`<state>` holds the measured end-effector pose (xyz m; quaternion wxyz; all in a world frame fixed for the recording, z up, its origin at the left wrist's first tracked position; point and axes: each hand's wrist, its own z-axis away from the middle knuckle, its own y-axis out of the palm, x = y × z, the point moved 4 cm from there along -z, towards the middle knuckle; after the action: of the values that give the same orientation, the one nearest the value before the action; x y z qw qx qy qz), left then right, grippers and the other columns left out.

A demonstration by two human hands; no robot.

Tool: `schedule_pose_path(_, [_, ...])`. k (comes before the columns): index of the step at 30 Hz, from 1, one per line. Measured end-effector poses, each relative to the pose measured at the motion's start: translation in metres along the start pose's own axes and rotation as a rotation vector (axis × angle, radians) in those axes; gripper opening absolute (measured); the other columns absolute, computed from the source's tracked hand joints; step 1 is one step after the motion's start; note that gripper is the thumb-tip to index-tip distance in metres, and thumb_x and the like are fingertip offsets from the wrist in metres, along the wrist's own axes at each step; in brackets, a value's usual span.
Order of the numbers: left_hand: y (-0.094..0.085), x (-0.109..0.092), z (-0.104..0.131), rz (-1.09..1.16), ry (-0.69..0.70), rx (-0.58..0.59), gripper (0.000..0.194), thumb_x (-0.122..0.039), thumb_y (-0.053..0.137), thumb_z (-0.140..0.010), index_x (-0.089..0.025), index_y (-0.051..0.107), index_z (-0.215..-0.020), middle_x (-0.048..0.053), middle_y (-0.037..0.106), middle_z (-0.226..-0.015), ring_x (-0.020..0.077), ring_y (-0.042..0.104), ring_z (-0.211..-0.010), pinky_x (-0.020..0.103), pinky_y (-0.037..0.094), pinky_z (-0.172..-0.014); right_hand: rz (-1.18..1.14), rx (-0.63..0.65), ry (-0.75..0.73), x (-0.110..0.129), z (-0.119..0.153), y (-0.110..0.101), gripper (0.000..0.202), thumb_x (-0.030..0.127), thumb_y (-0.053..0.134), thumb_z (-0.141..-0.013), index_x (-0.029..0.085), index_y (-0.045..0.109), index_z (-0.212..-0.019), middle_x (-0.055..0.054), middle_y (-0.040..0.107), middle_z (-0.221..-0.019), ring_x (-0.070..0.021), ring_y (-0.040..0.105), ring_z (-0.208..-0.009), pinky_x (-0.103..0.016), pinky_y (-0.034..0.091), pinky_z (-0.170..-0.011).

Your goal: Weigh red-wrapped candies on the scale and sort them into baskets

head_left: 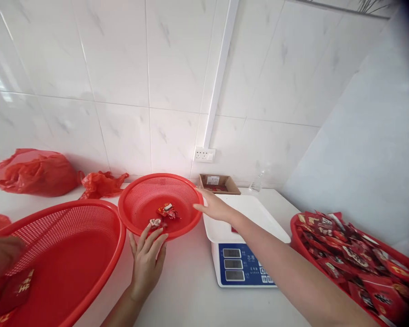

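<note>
A small round red plastic basket [136,200] with a mesh wall stands on the table, with a few red-wrapped packets [168,210] on its bottom. My left hand [147,256] is at its near side, with the fingers hooked over the rim. On the right side, my right hand [215,205] grips the rim between thumb and fingers. My right forearm crosses over a white weighing scale [248,209], partly hiding its pan and blue keypad. A bit of something red shows on the pan beside my arm.
A larger red basket [102,213] stands at left, where another person's blurred hand [3,254] is over red packets [17,290]. A full basket of red packets [354,259] is at right. Red plastic bags [37,172], a cardboard box [221,184] and a clear bottle [257,180] line the wall.
</note>
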<state>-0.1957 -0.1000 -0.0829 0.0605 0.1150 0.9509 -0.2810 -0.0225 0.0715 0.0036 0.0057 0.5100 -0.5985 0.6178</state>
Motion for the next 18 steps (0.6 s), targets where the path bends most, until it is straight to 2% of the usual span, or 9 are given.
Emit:
schedule_pose_path(1, [0.0, 0.003, -0.001, -0.003, -0.018, -0.003, 0.021, -0.017, 0.051, -0.084, -0.024, 0.064, -0.098, 0.004, 0.068, -0.103, 0.0254, 0.048, -0.12, 0.058, 0.004, -0.11, 0.131, 0.017, 0.064, -0.013, 0.013, -0.003, 0.067, 0.049, 0.059, -0.076, 0.026, 0.04, -0.136, -0.008, 0.038, -0.144, -0.0277, 0.026, -0.135, -0.047, 0.026, -0.107])
schedule_pose_path(3, [0.002, 0.011, -0.001, -0.016, -0.066, -0.011, 0.022, -0.016, 0.049, -0.085, -0.024, 0.064, -0.098, 0.004, 0.068, -0.102, 0.0249, 0.049, -0.119, 0.057, 0.003, -0.111, 0.357, 0.085, 0.283, -0.045, 0.042, -0.011, 0.068, 0.047, 0.057, -0.077, 0.023, 0.038, -0.138, -0.012, 0.032, -0.147, -0.0329, 0.018, -0.138, -0.053, 0.025, -0.106])
schedule_pose_path(5, [0.004, 0.021, -0.001, -0.033, -0.118, -0.015, 0.023, -0.015, 0.048, -0.085, -0.024, 0.064, -0.098, 0.005, 0.068, -0.102, 0.0248, 0.049, -0.118, 0.056, 0.003, -0.111, 0.485, 0.112, 0.419, -0.071, 0.07, -0.019, 0.064, 0.044, 0.053, -0.079, 0.022, 0.039, -0.138, -0.013, 0.032, -0.146, -0.034, 0.02, -0.137, -0.052, 0.029, -0.104])
schedule_pose_path(7, [0.006, 0.029, 0.0, -0.045, -0.163, -0.017, 0.024, -0.015, 0.047, -0.085, -0.024, 0.063, -0.099, 0.006, 0.067, -0.104, 0.0249, 0.049, -0.118, 0.056, 0.004, -0.11, 0.543, 0.079, 0.439, -0.088, 0.088, -0.025, 0.055, 0.04, 0.049, -0.082, 0.021, 0.046, -0.133, -0.014, 0.039, -0.142, -0.032, 0.033, -0.131, -0.046, 0.034, -0.101])
schedule_pose_path(10, [0.007, 0.034, 0.0, -0.04, -0.191, -0.022, 0.024, -0.016, 0.049, -0.084, -0.025, 0.062, -0.102, 0.006, 0.065, -0.106, 0.0253, 0.047, -0.121, 0.055, 0.004, -0.11, 0.506, -0.036, 0.368, -0.1, 0.094, -0.03, 0.035, 0.028, 0.044, -0.083, 0.019, 0.062, -0.112, -0.012, 0.054, -0.124, -0.0244, 0.053, -0.11, -0.037, 0.04, -0.095])
schedule_pose_path(12, [0.007, 0.033, 0.001, -0.032, -0.191, -0.017, 0.024, -0.017, 0.05, -0.083, -0.025, 0.062, -0.103, 0.007, 0.065, -0.107, 0.0258, 0.045, -0.122, 0.055, 0.006, -0.11, 0.423, -0.111, 0.336, -0.101, 0.084, -0.031, 0.027, 0.018, 0.045, -0.078, 0.019, 0.067, -0.094, -0.01, 0.06, -0.108, -0.0203, 0.057, -0.099, -0.033, 0.043, -0.09])
schedule_pose_path(14, [0.006, 0.032, 0.001, -0.025, -0.187, -0.004, 0.024, -0.018, 0.05, -0.083, -0.024, 0.062, -0.103, 0.007, 0.065, -0.108, 0.0267, 0.044, -0.123, 0.056, 0.008, -0.109, 0.336, -0.189, 0.313, -0.091, 0.068, -0.03, 0.023, 0.011, 0.048, -0.071, 0.019, 0.066, -0.081, -0.008, 0.062, -0.096, -0.0198, 0.057, -0.096, -0.033, 0.045, -0.086])
schedule_pose_path(16, [0.005, 0.03, 0.001, -0.02, -0.174, 0.002, 0.025, -0.019, 0.05, -0.083, -0.024, 0.061, -0.104, 0.008, 0.064, -0.109, 0.0277, 0.044, -0.123, 0.057, 0.01, -0.108, 0.229, -0.269, 0.257, -0.068, 0.048, -0.025, 0.021, 0.011, 0.051, -0.069, 0.019, 0.066, -0.081, -0.008, 0.061, -0.095, -0.021, 0.056, -0.096, -0.035, 0.047, -0.084])
schedule_pose_path(18, [0.004, 0.029, 0.0, -0.024, -0.155, -0.009, 0.025, -0.02, 0.05, -0.083, -0.024, 0.061, -0.105, 0.01, 0.064, -0.11, 0.0292, 0.043, -0.124, 0.058, 0.012, -0.107, 0.047, -0.302, 0.153, -0.037, 0.03, -0.018, 0.027, 0.019, 0.054, -0.073, 0.02, 0.065, -0.097, -0.009, 0.055, -0.114, -0.0205, 0.058, -0.095, -0.036, 0.05, -0.079])
